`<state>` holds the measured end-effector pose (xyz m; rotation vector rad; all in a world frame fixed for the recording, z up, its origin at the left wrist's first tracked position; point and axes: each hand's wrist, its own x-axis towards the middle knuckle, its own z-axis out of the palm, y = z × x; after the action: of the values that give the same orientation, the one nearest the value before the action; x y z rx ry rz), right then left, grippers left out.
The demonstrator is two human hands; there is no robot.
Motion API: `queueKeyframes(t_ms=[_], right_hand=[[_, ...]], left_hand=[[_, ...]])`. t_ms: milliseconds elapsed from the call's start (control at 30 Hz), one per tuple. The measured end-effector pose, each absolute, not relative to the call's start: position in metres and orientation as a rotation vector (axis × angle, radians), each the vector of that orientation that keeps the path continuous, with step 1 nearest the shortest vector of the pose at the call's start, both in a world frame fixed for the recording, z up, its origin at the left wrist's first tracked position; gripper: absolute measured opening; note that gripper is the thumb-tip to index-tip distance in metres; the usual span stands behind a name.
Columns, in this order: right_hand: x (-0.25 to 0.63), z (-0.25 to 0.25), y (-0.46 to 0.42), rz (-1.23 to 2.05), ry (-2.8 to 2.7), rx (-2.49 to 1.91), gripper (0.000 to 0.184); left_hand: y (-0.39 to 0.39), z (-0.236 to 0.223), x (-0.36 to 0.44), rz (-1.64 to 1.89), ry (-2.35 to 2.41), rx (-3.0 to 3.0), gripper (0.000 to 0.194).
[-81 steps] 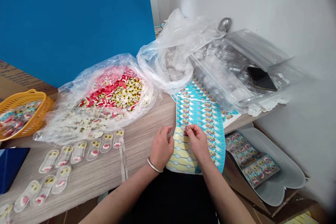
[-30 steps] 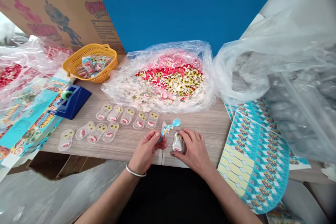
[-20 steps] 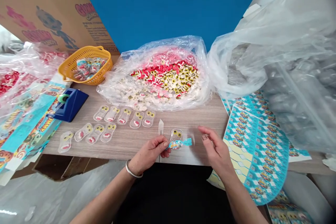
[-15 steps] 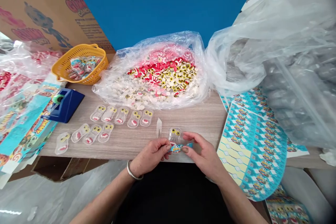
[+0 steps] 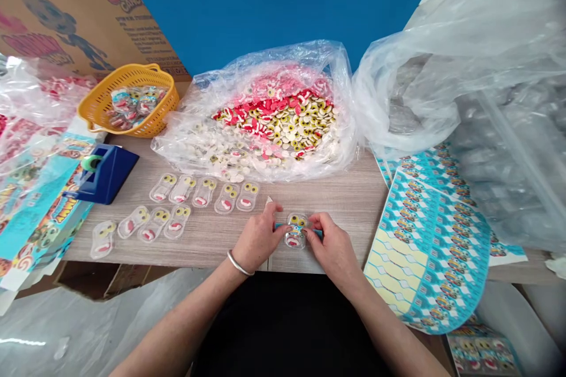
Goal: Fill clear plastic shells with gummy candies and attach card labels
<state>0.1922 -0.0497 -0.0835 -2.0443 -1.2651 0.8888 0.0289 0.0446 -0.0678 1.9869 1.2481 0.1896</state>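
Observation:
A small clear plastic tray [image 5: 295, 240] with two yellow gummy eyes lies near the table's front edge. Across its narrow middle runs a blue printed label [image 5: 295, 228]. My left hand [image 5: 260, 235] pinches the label's left end between thumb and fingers. On the other side, my right hand [image 5: 331, 248] has thumb and fingers closed on the right end. Fingertips hide both ends. Just beyond my left hand, the tip of a pale pointed strip [image 5: 269, 199] shows.
Several filled clear trays [image 5: 175, 221] stand in rows at left. Behind them are a blue tape dispenser [image 5: 106, 175], a yellow basket [image 5: 170, 107] of labelled packs and an open bag of gummies [image 5: 305, 123]. Label sheets [image 5: 442, 247] overhang the right front edge beneath plastic bags [image 5: 499, 159].
The label has moved from in front of the tray onto its middle. Both hands have shifted forward with it, and my left hand now covers most of the pale strip.

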Motion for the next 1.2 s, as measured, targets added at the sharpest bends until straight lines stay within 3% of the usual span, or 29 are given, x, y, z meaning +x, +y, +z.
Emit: queueKeyframes(t_ms=[200, 433, 600, 800, 967, 1100, 1200], right_hand=[[0.188, -0.084, -0.039, 0.735, -1.557, -2.203, 0.025], [0.180, -0.076, -0.042, 0.700, -1.744, -2.282, 0.019], [0.144, -0.070, -0.047, 0.740, -1.852, -2.247, 0.012], [0.099, -0.063, -0.036, 0.824, -2.106, -2.040, 0.016], [0.090, -0.062, -0.033, 0.980, -2.129, -1.851, 0.017], [0.104, -0.063, -0.038, 1.206, -1.750, -1.774, 0.030], [0.117, -0.063, -0.043, 1.402, -1.422, -1.645, 0.028]], left_hand=[[0.050, -0.076, 0.033, 0.004, 1.295, 2.119, 0.024], [0.028, -0.062, 0.010, -0.151, 1.551, 2.269, 0.044], [-0.026, -0.068, -0.060, -0.010, 1.644, 1.620, 0.040], [-0.052, -0.084, -0.073, 0.541, 1.376, 0.335, 0.041], [-0.052, -0.087, -0.068, 0.620, 1.406, 0.264, 0.040], [-0.058, -0.073, -0.074, 0.652, 1.448, 0.287, 0.043], [-0.053, -0.057, -0.071, 0.756, 1.409, 0.363, 0.038]])
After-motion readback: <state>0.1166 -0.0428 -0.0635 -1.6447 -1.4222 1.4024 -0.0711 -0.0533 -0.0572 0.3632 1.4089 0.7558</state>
